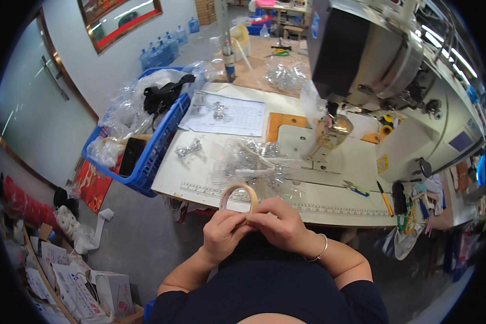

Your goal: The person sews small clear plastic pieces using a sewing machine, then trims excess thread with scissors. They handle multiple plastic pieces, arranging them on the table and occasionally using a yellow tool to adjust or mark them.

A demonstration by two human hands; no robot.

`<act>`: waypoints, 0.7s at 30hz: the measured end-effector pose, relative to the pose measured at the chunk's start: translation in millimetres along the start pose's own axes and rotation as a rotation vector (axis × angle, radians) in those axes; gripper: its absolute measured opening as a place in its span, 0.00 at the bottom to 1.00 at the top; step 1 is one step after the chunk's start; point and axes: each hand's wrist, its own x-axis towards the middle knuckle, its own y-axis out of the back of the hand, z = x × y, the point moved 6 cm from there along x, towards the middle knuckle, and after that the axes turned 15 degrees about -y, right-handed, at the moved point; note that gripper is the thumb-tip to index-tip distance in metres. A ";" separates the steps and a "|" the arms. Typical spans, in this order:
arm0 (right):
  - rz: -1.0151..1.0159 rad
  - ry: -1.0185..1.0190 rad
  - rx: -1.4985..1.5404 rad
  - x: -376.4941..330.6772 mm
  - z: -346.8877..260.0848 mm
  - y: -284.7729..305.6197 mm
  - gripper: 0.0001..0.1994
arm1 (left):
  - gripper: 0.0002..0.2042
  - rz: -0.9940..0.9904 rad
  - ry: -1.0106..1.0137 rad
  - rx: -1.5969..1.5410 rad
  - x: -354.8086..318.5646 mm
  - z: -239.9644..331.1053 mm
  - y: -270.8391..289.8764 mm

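Both hands hold one roll of tan tape (252, 198) upright at the table's front edge. My left hand (221, 231) pinches its lower left side, fingers closed. Closed as well, my right hand (279, 222) grips the lower right side, and the fingertips of both hands meet at the bottom of the ring. A silver bangle (324, 247) circles my right wrist. Just beyond the tape lies a pile of clear plastic bags (248, 164) with small shiny metal pieces inside. Another small clear bag of metal pieces (190, 150) rests to the left.
A sewing machine (437, 127) stands at the right of the white table (200, 175). Small snips (356, 188) and a yellow pen (385, 198) lie near its front edge. A printed sheet (243, 120) lies behind the bags. On the left stands a blue basket (164, 143) holding plastic and a phone.
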 end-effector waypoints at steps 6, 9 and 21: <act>-0.124 0.140 -0.397 -42.1 -0.3 15.9 0.19 | 0.20 -0.324 -0.015 -0.014 -9.5 27.8 -20.3; -0.252 0.080 -0.430 -62.4 -1.7 8.8 0.18 | 0.16 -0.403 0.084 0.020 -25.4 28.6 -33.1; -0.188 -0.126 -0.384 -59.6 -1.4 14.4 0.17 | 0.05 -0.438 0.094 0.077 -26.1 32.9 -42.7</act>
